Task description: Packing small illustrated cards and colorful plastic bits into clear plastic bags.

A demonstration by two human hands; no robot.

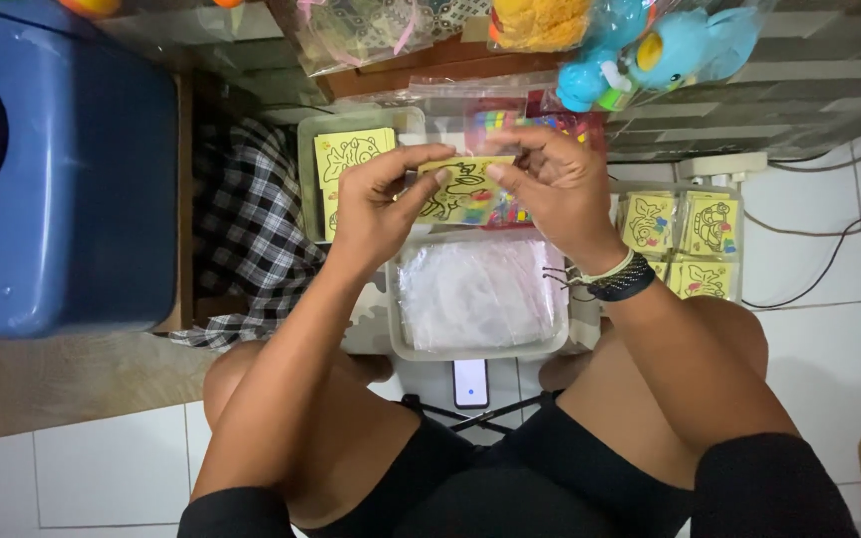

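A white tiled floor (829, 329) carries everything; the person sits on it with knees spread. A big blue bin (62, 179) stands at the left beside a checked cloth (246, 229). Between the knees sits a clear tray (478, 349) of plastic bags, a phone (470, 383) just below it. Two more trays hold yellow cards: one at the upper left (307, 169), one at the right (680, 239). Above the middle tray, the left hand (376, 204) and right hand (560, 184) pinch the ends of one yellow card (465, 189), fingers narrowly closed on it.
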